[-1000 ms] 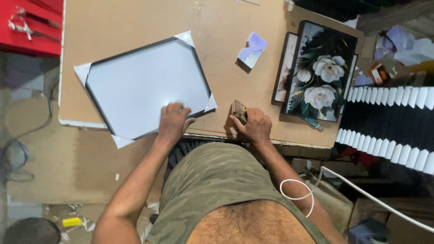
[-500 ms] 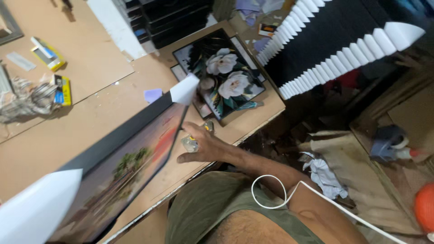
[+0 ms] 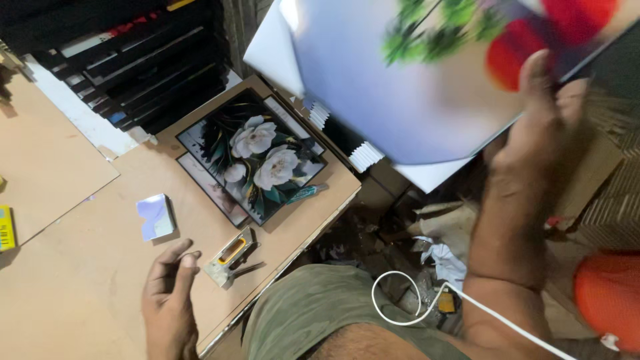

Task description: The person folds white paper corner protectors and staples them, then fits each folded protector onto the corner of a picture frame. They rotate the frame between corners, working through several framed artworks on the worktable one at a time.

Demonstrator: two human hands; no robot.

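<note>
Framed picture (image 3: 427, 80): held up off the bench to the right, blurred, white protectors on its corners.
Right hand (image 3: 543, 127): raised, fingers closed on the picture's lower edge.
Left hand (image 3: 167, 297): laid flat on the bench (image 3: 73, 267), fingers loosely spread, nothing held.
Staple gun (image 3: 230, 257): just beside the left fingertips.
Flower picture (image 3: 257, 157): flat at the bench's far corner.
Small pale box (image 3: 155, 217): between them.

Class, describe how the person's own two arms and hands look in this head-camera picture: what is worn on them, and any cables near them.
Both arms are bare, with no sleeves in view. The left hand and right hand wear no gloves, and no rings or watch can be seen. A thin white cable loops beside the right forearm. The person wears olive-green shorts.
</note>
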